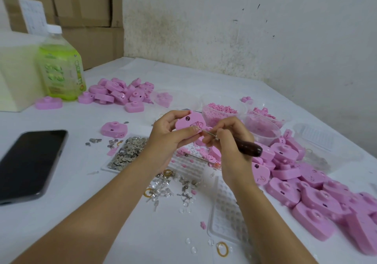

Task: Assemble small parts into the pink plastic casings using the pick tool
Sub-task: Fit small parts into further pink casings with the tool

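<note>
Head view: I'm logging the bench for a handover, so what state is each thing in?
pink casing, held up in the left hand.
pick tool, held in the right hand, tip at the casing.
phone, lying flat, screen dark.
bottle, upright, cap on.
tub of pink parts, uncovered, nearly full.

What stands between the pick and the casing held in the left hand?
Nothing visible: the pick in the right hand has its tip at the casing, beside the thumb of the left hand.
</note>
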